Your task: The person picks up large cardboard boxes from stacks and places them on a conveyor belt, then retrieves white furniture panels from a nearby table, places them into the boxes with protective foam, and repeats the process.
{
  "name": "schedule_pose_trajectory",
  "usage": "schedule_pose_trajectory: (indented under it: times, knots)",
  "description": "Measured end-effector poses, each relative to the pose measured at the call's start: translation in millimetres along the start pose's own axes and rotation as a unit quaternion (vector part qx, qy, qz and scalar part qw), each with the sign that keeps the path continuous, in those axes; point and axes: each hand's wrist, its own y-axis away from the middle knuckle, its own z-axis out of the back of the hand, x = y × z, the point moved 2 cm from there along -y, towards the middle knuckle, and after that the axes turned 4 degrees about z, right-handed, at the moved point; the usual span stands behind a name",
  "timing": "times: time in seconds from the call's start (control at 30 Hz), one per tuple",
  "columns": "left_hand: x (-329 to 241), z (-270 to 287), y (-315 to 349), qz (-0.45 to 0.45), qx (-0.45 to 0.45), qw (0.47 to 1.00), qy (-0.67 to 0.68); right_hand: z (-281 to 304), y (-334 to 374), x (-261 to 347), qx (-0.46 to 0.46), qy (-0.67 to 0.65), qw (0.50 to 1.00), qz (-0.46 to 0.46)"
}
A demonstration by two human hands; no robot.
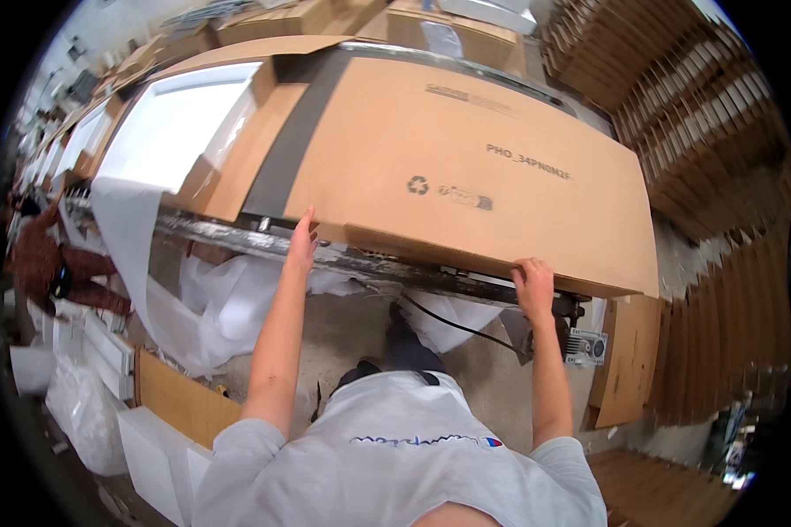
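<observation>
A large brown cardboard box (pixel 395 132) lies flat on a conveyor in front of me, its broad printed face up. My left hand (pixel 302 244) is at the box's near left corner, with its fingers stretched out along the edge. Farther right, my right hand (pixel 534 285) has its fingers bent over the near edge of the same box, close to its right end. The undersides of the fingers there are hidden.
Left of the box stands an open carton (pixel 228 145) lined with white foam (pixel 180 114). The conveyor's metal rail (pixel 369 263) runs along the near side. Stacked cardboard (pixel 703 132) rises at right. Plastic wrap (pixel 228 307) hangs below; another person (pixel 57 259) is at far left.
</observation>
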Motion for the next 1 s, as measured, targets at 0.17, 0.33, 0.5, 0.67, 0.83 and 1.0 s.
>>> schedule_pose_trajectory:
  times: [0.17, 0.33, 0.5, 0.67, 0.83, 1.0]
  knots:
    - [-40.1, -25.0, -0.9, -0.075, 0.019, 0.986, 0.148, 30.4, -6.4, 25.1, 0.021, -0.026, 0.999, -0.012]
    - [-160.9, -88.2, 71.0, -0.24, 0.008, 0.965, 0.105, 45.5, -21.0, 23.3, -0.137, 0.012, 0.99, 0.044]
    - [-195.6, -131.7, 68.1, -0.385, -0.022, 0.917, -0.097, 77.1, -190.8, -13.2, -0.342, 0.128, 0.93, 0.049]
    - [-83.2, -124.4, 17.5, -0.327, -0.18, 0.727, -0.576, 113.0, -440.1, -52.5, -0.531, 0.151, 0.813, 0.184]
    - [-68.4, -147.8, 8.5, -0.094, -0.141, 0.738, -0.653, 86.8, -613.1, -158.0, -0.462, 0.143, 0.86, 0.163]
    - [-71.3, -152.3, 3.5, -0.094, -0.164, 0.709, -0.68, -80.9, -658.1, -279.2, -0.25, 0.133, 0.957, -0.061]
